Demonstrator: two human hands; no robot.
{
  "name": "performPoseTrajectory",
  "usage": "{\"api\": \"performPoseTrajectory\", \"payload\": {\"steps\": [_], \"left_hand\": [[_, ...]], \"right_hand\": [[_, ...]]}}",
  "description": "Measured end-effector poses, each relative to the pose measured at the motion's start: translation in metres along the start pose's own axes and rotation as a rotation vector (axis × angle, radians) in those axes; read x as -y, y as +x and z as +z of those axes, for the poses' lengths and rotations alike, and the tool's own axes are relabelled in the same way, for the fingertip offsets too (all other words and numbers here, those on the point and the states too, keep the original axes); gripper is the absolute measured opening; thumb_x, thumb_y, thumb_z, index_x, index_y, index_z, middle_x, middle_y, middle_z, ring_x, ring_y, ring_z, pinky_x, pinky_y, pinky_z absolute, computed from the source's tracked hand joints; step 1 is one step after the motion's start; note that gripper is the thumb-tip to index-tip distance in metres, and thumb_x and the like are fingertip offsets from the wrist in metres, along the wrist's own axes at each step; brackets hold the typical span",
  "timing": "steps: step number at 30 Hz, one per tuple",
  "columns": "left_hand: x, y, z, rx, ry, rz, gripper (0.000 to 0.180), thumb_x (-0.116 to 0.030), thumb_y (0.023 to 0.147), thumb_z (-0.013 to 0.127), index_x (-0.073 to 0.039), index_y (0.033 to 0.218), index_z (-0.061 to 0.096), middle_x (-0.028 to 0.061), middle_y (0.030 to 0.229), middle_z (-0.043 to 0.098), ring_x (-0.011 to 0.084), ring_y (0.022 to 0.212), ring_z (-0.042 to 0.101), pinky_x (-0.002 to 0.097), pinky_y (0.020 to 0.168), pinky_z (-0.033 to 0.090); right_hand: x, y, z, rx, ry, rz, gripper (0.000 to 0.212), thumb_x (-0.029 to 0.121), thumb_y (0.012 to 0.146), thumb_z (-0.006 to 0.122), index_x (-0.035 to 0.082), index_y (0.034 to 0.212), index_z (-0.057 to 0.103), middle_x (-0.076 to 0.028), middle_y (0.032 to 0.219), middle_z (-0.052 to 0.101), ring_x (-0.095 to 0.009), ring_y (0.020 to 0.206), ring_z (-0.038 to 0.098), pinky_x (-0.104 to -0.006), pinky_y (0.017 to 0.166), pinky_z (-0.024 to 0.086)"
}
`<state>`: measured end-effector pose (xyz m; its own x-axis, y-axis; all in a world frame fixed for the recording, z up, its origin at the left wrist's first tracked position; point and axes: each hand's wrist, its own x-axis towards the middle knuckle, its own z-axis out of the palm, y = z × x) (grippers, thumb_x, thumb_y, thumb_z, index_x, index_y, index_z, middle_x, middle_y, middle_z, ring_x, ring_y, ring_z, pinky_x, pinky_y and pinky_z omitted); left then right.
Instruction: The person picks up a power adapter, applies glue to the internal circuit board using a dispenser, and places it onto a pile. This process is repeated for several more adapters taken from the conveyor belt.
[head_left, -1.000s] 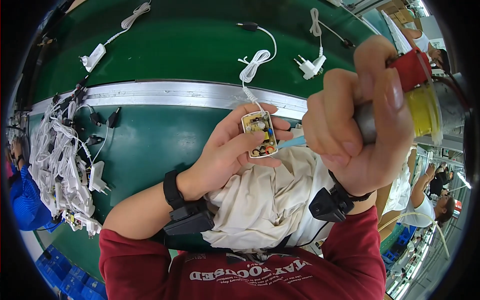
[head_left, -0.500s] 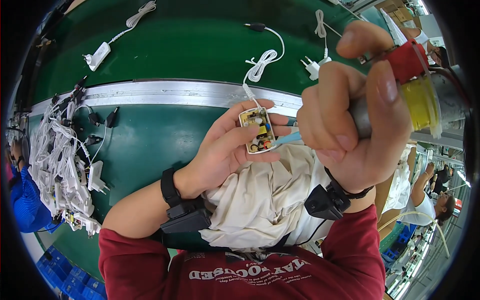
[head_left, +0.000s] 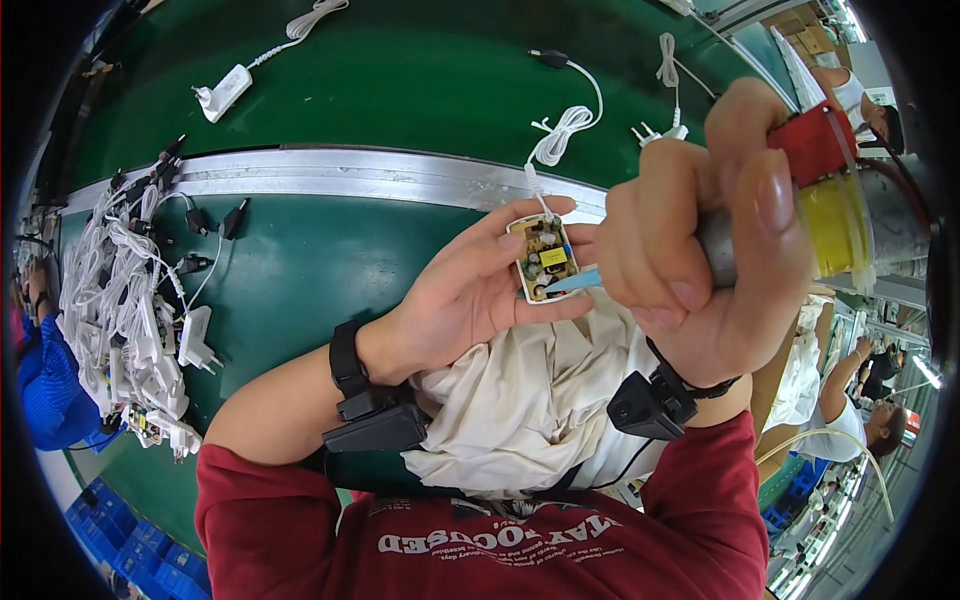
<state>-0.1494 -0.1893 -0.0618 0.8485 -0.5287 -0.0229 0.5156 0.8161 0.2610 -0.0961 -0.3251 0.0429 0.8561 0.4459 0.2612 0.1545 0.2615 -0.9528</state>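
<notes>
- Head view: my left hand [head_left: 465,305] cradles the opened adapter shell [head_left: 542,258], circuit board up, over the cloth [head_left: 530,400] on my lap.
- My right hand [head_left: 700,260] is fisted round the dispensing tool [head_left: 840,215] (pale blue nozzle [head_left: 575,282] touching the shell's edge).
- Risk, as I judge it: the shell rests on fingertips only; nozzle pressure could tip it or smear the board.

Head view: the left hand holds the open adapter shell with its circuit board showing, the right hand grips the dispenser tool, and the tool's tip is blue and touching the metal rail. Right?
Not quite. In the head view the tool's blue tip is at the open adapter shell, not the metal rail. The left hand holds the shell with its circuit board showing, and the right hand grips the dispenser tool.
</notes>
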Motion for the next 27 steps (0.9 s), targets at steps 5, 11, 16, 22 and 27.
{"api": "performPoseTrajectory", "payload": {"steps": [5, 11, 16, 22, 27], "left_hand": [[-0.001, -0.001, -0.001, -0.006, 0.008, 0.002, 0.047, -0.021, 0.098, 0.038, -0.001, 0.138, 0.025, 0.0195, 0.136, 0.038, 0.0281, 0.127, 0.041, 0.0482, 0.102, 0.041], [-0.002, 0.001, 0.002, -0.037, 0.069, -0.021, 0.045, -0.021, 0.098, 0.038, -0.002, 0.137, 0.026, 0.0177, 0.134, 0.04, 0.0267, 0.126, 0.042, 0.0479, 0.102, 0.041], [0.0, 0.001, 0.007, -0.088, 0.156, -0.064, 0.041, -0.019, 0.098, 0.039, -0.005, 0.135, 0.03, 0.0152, 0.134, 0.04, 0.0243, 0.126, 0.042, 0.0452, 0.1, 0.043], [-0.01, 0.014, 0.009, -0.134, 0.396, -0.055, 0.034, -0.012, 0.096, 0.043, -0.008, 0.129, 0.039, 0.0111, 0.124, 0.047, 0.0203, 0.121, 0.045, 0.0417, 0.094, 0.048], [-0.065, 0.084, -0.005, 0.01, 1.881, 0.682, 0.042, -0.013, 0.084, 0.06, -0.005, 0.122, 0.044, 0.0128, 0.098, 0.053, 0.0264, 0.091, 0.058, 0.034, 0.075, 0.052]], "right_hand": [[-0.002, 0.0, 0.0, 0.015, -0.035, -0.01, 0.026, 0.037, 0.098, 0.038, 0.011, 0.096, 0.036, 0.001, 0.049, 0.035, -0.008, 0.036, 0.032, -0.022, 0.036, 0.027], [0.008, 0.001, 0.005, -0.053, 0.059, 0.077, 0.029, 0.038, 0.098, 0.039, 0.009, 0.102, 0.037, 0.001, 0.049, 0.034, -0.007, 0.036, 0.031, -0.0221, 0.035, 0.025], [0.017, 0.002, 0.001, -0.049, 0.07, 0.049, 0.03, 0.038, 0.097, 0.042, 0.009, 0.103, 0.037, 0.002, 0.049, 0.034, -0.006, 0.036, 0.03, -0.0219, 0.035, 0.024], [0.022, -0.001, 0.007, -0.083, 0.119, 0.065, 0.027, 0.034, 0.096, 0.045, 0.008, 0.1, 0.039, 0.002, 0.049, 0.031, -0.006, 0.036, 0.027, -0.0217, 0.034, 0.023], [0.024, -0.002, 0.015, -0.081, 0.121, 0.047, 0.025, 0.032, 0.096, 0.046, 0.008, 0.097, 0.04, 0.003, 0.049, 0.029, -0.005, 0.035, 0.025, -0.0217, 0.034, 0.022]]}}
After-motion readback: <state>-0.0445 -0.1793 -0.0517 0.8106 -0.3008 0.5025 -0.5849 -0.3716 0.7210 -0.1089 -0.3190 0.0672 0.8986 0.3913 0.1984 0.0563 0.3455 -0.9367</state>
